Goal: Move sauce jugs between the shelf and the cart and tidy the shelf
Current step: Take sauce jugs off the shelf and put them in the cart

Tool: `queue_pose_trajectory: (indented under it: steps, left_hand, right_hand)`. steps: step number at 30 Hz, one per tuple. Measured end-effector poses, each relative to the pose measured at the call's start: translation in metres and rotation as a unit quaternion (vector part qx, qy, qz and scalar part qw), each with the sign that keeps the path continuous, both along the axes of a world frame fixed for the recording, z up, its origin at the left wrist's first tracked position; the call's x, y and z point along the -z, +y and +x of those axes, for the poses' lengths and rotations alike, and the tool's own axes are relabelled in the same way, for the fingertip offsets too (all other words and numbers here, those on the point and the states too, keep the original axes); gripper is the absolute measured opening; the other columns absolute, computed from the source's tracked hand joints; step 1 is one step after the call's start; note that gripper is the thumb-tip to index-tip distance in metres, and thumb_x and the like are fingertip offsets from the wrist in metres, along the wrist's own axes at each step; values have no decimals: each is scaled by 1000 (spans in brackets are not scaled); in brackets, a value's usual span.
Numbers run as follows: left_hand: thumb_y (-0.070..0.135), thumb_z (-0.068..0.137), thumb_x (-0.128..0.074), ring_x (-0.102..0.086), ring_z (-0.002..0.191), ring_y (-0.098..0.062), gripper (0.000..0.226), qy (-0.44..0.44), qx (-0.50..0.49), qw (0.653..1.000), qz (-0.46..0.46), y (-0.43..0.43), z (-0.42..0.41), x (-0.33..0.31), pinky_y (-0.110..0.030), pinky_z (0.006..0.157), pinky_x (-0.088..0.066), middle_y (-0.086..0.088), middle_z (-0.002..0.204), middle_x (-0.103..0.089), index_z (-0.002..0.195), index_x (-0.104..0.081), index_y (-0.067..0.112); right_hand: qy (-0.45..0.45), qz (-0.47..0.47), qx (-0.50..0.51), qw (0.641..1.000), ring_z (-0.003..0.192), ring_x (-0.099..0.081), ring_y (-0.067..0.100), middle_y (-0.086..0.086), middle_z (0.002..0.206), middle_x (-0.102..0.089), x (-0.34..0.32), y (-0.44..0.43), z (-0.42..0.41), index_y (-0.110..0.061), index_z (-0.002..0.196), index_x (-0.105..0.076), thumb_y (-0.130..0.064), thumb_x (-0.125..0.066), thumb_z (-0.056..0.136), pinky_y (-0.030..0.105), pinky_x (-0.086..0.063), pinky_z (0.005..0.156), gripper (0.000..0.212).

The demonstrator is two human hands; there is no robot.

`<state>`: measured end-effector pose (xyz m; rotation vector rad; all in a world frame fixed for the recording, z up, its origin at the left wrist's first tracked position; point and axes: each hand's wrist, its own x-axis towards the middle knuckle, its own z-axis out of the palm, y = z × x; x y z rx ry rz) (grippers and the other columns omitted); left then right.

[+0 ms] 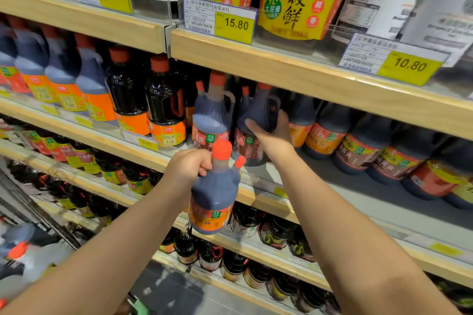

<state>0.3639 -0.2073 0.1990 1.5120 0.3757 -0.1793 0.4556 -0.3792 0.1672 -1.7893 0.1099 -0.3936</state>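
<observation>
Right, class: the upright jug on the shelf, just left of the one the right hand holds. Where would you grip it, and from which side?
Probably the loop handle beside the neck, on the right of the jug. Come from the front: the shelf board above leaves little room overhead.

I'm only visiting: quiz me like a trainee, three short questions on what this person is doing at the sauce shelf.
1. The left hand holds the dark plastic jug with the orange cap by: A its top, B its base, C its label?
2. True or false: the right hand holds nothing.
3. The yellow price tag under the tall yellow-labelled bottles reads ____.
Key: 1 A. 2 False: it grips a dark red-labelled jug on the shelf. 3 15.80.
</observation>
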Motion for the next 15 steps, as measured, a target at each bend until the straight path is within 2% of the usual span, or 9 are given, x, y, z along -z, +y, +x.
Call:
queue_pose_trajectory:
  steps: [2, 4, 6, 7, 9, 11, 14, 15]
  left_hand:
    - [10, 56, -56, -32, 52, -20, 29, -25, 27, 999, 13, 0, -10, -6, -28, 54, -26, 5, 35, -40, 31, -43, 16]
    - [8, 73, -61, -43, 57, -17, 30, -45, 58, 996, 45, -3, -21, -13, -26, 58, -33, 2, 47, -50, 45, -51, 12]
    - [14, 80, -62, -46, 63, -14, 21, -30, 90, 994, 47, -7, -31, -22, -24, 62, -35, -3, 68, -56, 59, -57, 14]
    - [17, 81, -62, -43, 61, -12, 15, -10, 103, 994, 29, -11, -36, -27, -22, 59, -33, -3, 75, -56, 66, -59, 16]
    - [16, 82, -60, -42, 60, -7, 2, 41, 100, 993, -49, -23, -48, -38, -18, 58, -33, 0, 78, -55, 81, -62, 16]
    - [8, 82, -56, -45, 64, -6, 10, 80, 81, 984, -135, -37, -59, -49, -16, 62, -36, 1, 73, -51, 90, -61, 13]
    - [-1, 84, -49, -45, 62, -10, 13, 87, 74, 962, -247, -61, -77, -69, -15, 63, -38, -3, 71, -46, 77, -57, 7]
    - [-1, 85, -47, -47, 65, -11, 15, 93, 84, 955, -270, -68, -83, -74, -15, 68, -40, -3, 73, -47, 74, -54, 7]
  right_hand:
    - [43, -32, -21, 998, 103, -54, 9, -5, 114, -58, 0, -16, -18, -17, 124, -51, -31, -74, 78, 28, -45, 91, 54]
    - [68, -63, -19, 996, 92, -53, 6, -7, 101, -58, 7, -34, -47, -18, 113, -56, -38, -70, 81, 23, -42, 82, 40]
    - [73, -78, -1, 994, 95, -56, 9, -4, 103, -60, 15, -42, -83, -11, 112, -59, -32, -66, 86, 23, -42, 83, 34]
    - [66, -90, 4, 994, 94, -56, 10, -4, 102, -60, 19, -42, -101, -11, 109, -60, -27, -64, 88, 24, -42, 82, 27]
    - [45, -145, 9, 988, 88, -56, 11, -6, 97, -58, 21, -37, -138, -16, 104, -59, -25, -58, 91, 28, -44, 79, 15]
    - [32, -205, 2, 978, 92, -56, 13, -3, 102, -58, 19, -29, -176, -18, 109, -58, -26, -53, 93, 32, -47, 80, 19]
    - [-3, -272, -21, 962, 99, -56, 21, 4, 107, -60, 17, -14, -216, -16, 116, -55, -29, -56, 90, 37, -49, 79, 29]
    - [0, -286, -20, 958, 105, -53, 23, 6, 112, -57, 17, -8, -225, -16, 122, -50, -33, -59, 87, 36, -48, 80, 40]
